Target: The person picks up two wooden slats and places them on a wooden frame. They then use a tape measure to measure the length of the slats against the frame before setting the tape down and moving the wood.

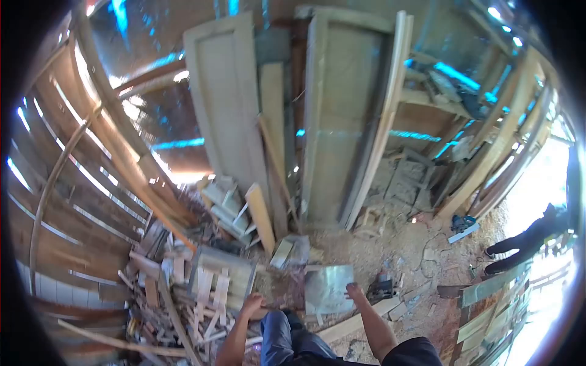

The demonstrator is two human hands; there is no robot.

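Note:
A pale, square, shiny panel [328,291] lies in front of my feet, low in the head view. My right hand [353,292] reaches to its right edge, fingers slightly apart and overlapping the edge in this view. To the left of the panel, my left hand [254,302] is curled closed near my knee, beside the wood scraps; what is in its fingers, if anything, I cannot make out. My legs [279,332] show between the two arms.
Wood offcuts [210,296] are heaped at the left. Tall panelled doors [345,122] and a second one [226,97] lean against the back wall. A dark power tool [383,285] sits right of the panel. A person's legs [516,247] show at the far right, near stacked boards [488,305].

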